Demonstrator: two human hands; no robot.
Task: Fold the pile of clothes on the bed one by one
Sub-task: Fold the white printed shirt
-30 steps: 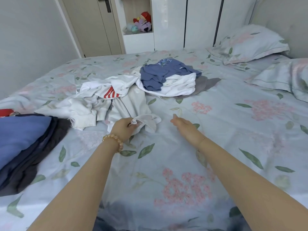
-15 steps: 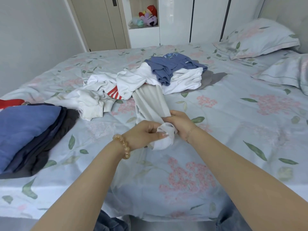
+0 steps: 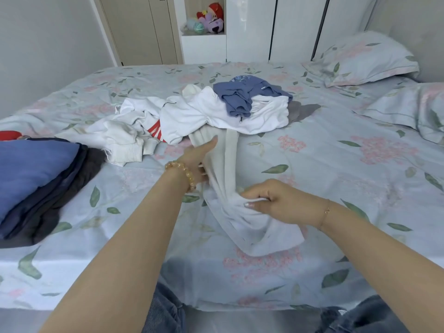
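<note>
A pile of unfolded clothes (image 3: 192, 116) lies mid-bed: white garments, one with red stripes, and a blue-grey top (image 3: 242, 92) on them. A pale white garment (image 3: 228, 164) stretches from under the pile toward me. My right hand (image 3: 271, 200) grips its bunched near end, with loose fabric hanging below. My left hand (image 3: 199, 159), wearing a bead bracelet, holds the same garment farther up, thumb pointing toward the pile; its fingers are hidden behind the cloth.
Folded dark blue and black clothes (image 3: 36, 183) are stacked at the bed's left edge, a red item (image 3: 9, 134) behind them. Two pillows (image 3: 365, 58) lie at the right. Wardrobe doors and a shelf with plush toys (image 3: 209, 22) stand behind the floral bed (image 3: 348, 176).
The white garment has been drawn out of the pile toward me. My left hand slid up along it toward the pile while my right hand pulled its end nearer.
</note>
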